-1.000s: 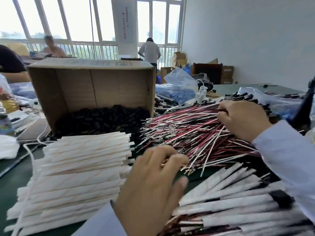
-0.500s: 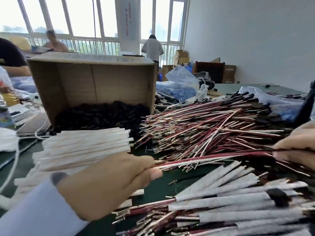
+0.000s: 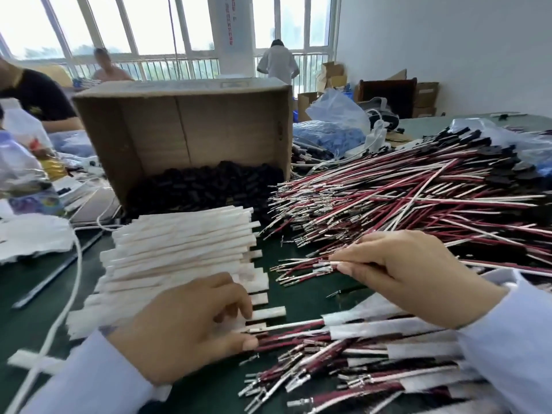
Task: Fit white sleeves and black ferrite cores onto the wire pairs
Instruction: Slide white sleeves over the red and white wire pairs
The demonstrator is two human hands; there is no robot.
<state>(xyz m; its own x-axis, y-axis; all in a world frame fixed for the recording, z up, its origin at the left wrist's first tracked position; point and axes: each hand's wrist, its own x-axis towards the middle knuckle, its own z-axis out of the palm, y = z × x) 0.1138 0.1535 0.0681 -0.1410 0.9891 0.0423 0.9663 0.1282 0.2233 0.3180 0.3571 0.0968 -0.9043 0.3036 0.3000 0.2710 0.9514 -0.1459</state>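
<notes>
Since half a second ago the hands have traded jobs. The left hand (image 3: 191, 327) has let go of the wire tips and dropped onto the stack of white sleeves (image 3: 179, 243) at the near left of the worktop (image 3: 301, 300). The right hand (image 3: 409, 273) has come in from the right edge and pinches one red-and-white wire pair (image 3: 298, 265) between thumb and fingertips, just behind its crimped metal terminals, over the middle of the worktop. The left hand's fingers are bent over the sleeve ends with the thumb below; whether it has one pinched free I cannot tell (it is smeared with motion). The risks, to my eye: the sleeves are flat, pale, papery-looking tubes lying tight together, so two could lift at once or the stack could slide. A flattened sleeve mouth could also catch on the thin, splayed terminals, which might snag in the tangled heap of loose wire pairs (image 3: 403, 189) toward the far right corner. The ferrite cores (image 3: 203, 186), small matt black cylinders, fill the bottom of the tipped cardboard box (image 3: 185, 132) toward the far edge, untouched for this pair. Sleeved pairs (image 3: 373, 327) lie along the near edge.
</notes>
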